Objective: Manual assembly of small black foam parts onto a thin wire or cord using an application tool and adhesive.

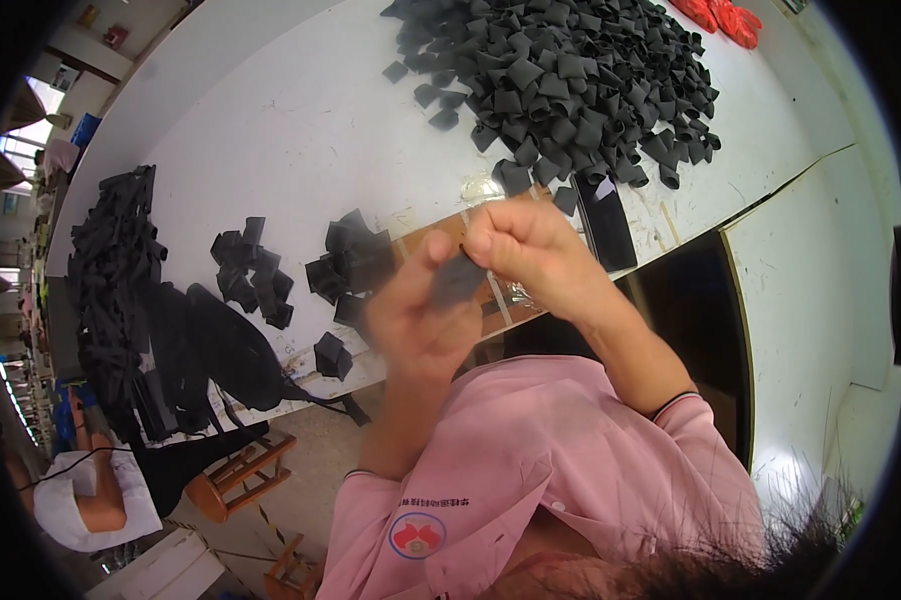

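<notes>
Near the table's front edge, my two hands meet over a small black fabric-like piece [458, 280]. My left hand [420, 315], blurred by motion, holds the piece against its fingers with the thumb raised. My right hand [530, 248] is closed, its thumb and finger pinching the piece's upper corner. Just left of my left hand lies a small cluster of similar black pieces [350, 250], and a single folded one [332, 356] sits closer to the edge. Beyond my hands rises a large heap of folded black pieces [560, 90].
A dark flat phone-like slab [607, 225] lies right of my right hand. Long black strips [115, 270] and a black mesh bag [230, 350] fill the table's left end. Red plastic [720, 18] lies far right. A wooden stool [240, 480] and another person [95, 490] are lower left.
</notes>
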`<control>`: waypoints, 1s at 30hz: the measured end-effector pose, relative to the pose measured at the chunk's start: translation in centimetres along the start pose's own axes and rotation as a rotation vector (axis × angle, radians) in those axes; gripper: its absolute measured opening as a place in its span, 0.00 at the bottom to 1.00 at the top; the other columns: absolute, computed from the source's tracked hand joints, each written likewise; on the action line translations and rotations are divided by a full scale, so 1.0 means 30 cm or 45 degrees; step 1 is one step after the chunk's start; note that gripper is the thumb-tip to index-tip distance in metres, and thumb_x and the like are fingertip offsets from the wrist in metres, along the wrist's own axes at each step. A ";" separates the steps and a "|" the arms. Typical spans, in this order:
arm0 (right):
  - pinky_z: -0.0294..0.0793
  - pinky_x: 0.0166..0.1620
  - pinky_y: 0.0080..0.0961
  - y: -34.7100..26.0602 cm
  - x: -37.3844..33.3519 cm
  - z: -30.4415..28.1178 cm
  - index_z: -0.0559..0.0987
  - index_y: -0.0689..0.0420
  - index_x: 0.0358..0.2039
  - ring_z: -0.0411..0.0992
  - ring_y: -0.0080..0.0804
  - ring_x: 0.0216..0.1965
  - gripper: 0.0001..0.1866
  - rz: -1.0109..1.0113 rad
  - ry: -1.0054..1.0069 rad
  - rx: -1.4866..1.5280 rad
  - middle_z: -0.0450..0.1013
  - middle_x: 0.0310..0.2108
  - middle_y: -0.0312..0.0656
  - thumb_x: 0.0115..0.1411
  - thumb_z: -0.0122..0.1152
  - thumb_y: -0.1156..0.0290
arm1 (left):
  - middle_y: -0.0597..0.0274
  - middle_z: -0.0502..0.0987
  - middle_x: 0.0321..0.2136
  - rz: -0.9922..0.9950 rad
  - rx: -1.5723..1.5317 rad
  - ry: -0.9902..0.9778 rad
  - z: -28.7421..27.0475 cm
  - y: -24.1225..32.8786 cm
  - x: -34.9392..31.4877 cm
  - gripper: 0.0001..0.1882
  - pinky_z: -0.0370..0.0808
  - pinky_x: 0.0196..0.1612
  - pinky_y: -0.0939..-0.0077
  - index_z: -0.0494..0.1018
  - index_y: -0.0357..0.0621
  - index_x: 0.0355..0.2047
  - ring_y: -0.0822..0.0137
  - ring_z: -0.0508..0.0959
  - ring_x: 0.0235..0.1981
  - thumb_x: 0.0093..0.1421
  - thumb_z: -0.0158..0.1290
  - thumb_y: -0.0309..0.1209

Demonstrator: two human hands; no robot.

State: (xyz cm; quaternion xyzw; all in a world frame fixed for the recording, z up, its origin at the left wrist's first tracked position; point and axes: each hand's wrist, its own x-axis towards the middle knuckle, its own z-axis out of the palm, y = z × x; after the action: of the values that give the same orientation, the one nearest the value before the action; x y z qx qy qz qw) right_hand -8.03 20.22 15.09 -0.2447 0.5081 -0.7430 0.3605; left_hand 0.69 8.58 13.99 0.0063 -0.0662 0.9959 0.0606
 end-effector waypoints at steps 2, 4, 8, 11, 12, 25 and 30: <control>0.48 0.19 0.09 0.008 0.045 -0.026 0.68 0.55 0.20 0.50 0.10 0.16 0.13 0.223 -0.093 -0.028 0.58 0.16 0.24 0.56 0.51 0.61 | 0.50 0.71 0.28 0.128 0.141 0.198 -0.024 0.018 -0.003 0.06 0.48 0.07 0.91 0.64 0.35 0.32 0.83 0.53 0.04 0.55 0.40 0.22; 0.47 0.18 0.09 0.097 0.051 -0.077 0.68 0.55 0.20 0.50 0.10 0.16 0.13 0.238 -0.165 0.055 0.58 0.16 0.24 0.56 0.51 0.61 | 0.54 0.71 0.28 0.174 0.332 0.254 -0.109 0.049 -0.002 0.08 0.49 0.09 0.91 0.64 0.35 0.37 0.83 0.54 0.05 0.57 0.41 0.25; 0.51 0.19 0.09 0.115 0.024 -0.066 0.68 0.56 0.22 0.53 0.11 0.16 0.13 0.160 -0.144 -0.018 0.59 0.16 0.26 0.57 0.50 0.61 | 0.55 0.71 0.28 0.240 0.618 0.248 -0.156 0.036 -0.025 0.09 0.50 0.10 0.91 0.64 0.36 0.38 0.83 0.54 0.06 0.56 0.42 0.23; 0.58 0.21 0.13 0.115 0.019 -0.082 0.70 0.60 0.26 0.59 0.16 0.19 0.14 -0.159 0.118 -0.459 0.63 0.19 0.31 0.55 0.52 0.61 | 0.55 0.71 0.31 1.043 1.944 0.361 -0.101 -0.006 0.042 0.19 0.69 0.34 0.78 0.60 0.37 0.47 0.70 0.72 0.28 0.52 0.45 0.18; 0.61 0.23 0.15 0.117 0.009 -0.076 0.71 0.62 0.29 0.62 0.19 0.21 0.15 -0.438 0.284 -0.771 0.65 0.22 0.35 0.54 0.53 0.60 | 0.54 0.71 0.32 1.039 2.026 0.298 -0.067 -0.006 0.038 0.19 0.65 0.45 0.71 0.63 0.36 0.45 0.65 0.70 0.38 0.51 0.46 0.17; 0.66 0.22 0.24 0.070 -0.025 0.017 0.73 0.62 0.27 0.66 0.33 0.23 0.13 -1.054 0.449 -1.297 0.66 0.23 0.40 0.39 0.63 0.73 | 0.55 0.72 0.30 1.030 1.287 0.299 -0.049 -0.024 0.004 0.04 0.67 0.41 0.74 0.67 0.35 0.31 0.66 0.72 0.33 0.56 0.44 0.23; 0.65 0.21 0.23 0.085 -0.018 -0.008 0.72 0.62 0.25 0.65 0.34 0.23 0.11 -1.103 0.418 -1.340 0.65 0.22 0.40 0.37 0.59 0.79 | 0.53 0.72 0.31 1.040 1.370 0.391 -0.078 -0.038 -0.010 0.04 0.67 0.42 0.73 0.66 0.34 0.31 0.66 0.72 0.35 0.56 0.43 0.22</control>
State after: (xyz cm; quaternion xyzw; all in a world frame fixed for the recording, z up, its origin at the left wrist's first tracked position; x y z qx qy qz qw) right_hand -7.15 20.22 12.62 -0.4520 0.7048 -0.5024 -0.2159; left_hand 1.12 9.97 11.82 -0.1310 0.4494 0.8229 -0.3220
